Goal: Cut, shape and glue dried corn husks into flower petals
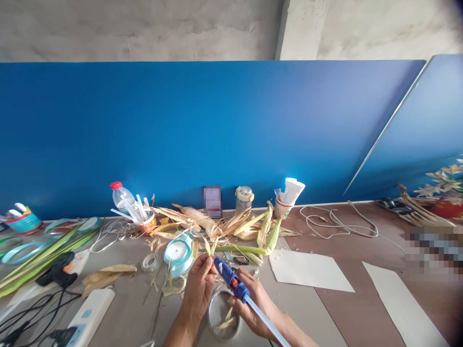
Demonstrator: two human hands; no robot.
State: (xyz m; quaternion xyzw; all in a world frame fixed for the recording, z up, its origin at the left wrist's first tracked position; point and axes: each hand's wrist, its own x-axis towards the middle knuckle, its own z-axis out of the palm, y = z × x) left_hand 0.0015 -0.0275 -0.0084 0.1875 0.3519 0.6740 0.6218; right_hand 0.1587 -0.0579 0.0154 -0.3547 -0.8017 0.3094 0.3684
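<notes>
My left hand (pixel 200 284) pinches a small piece of dried corn husk (pixel 210 246) between thumb and fingertips. In my right hand (pixel 255 301) is a blue glue gun (pixel 231 277), its nozzle pointing up and left close to the left fingertips. A pale glue stick (pixel 267 323) runs out of the gun's back end toward me. Below and between the hands sits a round tin (pixel 210 313) with a few husk strips (pixel 227 322) in it. Just beyond the hands lies a pile of dried corn husks (pixel 217 226). Whether the nozzle touches the husk I cannot tell.
Left of my hands lie a light-blue ribbon roll (pixel 177 253), clear tape (pixel 150 261), a second, black glue gun (pixel 60 270) and a white power strip (pixel 92 315). White paper sheets (pixel 309 270) lie to the right. A blue partition (pixel 217 130) stands behind cups and a bottle (pixel 121 197).
</notes>
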